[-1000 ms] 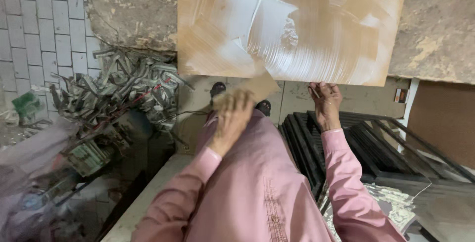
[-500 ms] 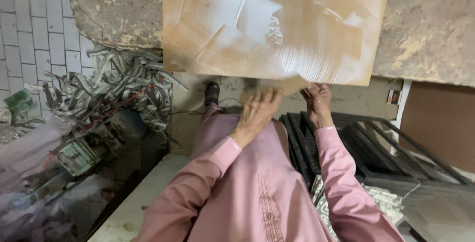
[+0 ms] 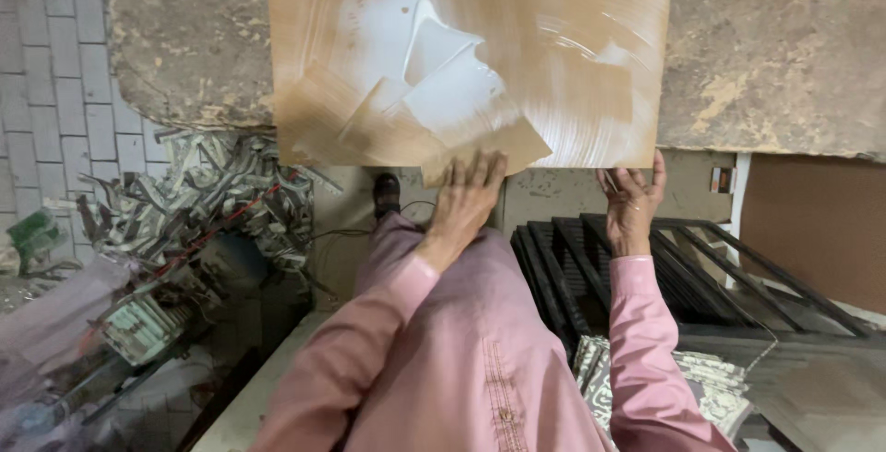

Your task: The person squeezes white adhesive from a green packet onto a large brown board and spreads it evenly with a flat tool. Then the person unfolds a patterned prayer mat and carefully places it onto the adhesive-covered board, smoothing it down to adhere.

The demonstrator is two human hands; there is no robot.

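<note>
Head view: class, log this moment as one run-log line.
left hand: spreader on coated board | right hand: gripping board edge

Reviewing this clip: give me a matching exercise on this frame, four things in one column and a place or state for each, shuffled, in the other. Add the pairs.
Things:
1. left hand
2. right hand
3. black frames
4. heap of scrap strips

Places or states:
A. piled on the floor, left of the person's legs
B. grips the board's lower right edge
C. stacked flat, below the right forearm
D. presses a tan scraper flat on the smeared board

Pairs: 1-D, 2-B, 3-C, 4-A
</note>
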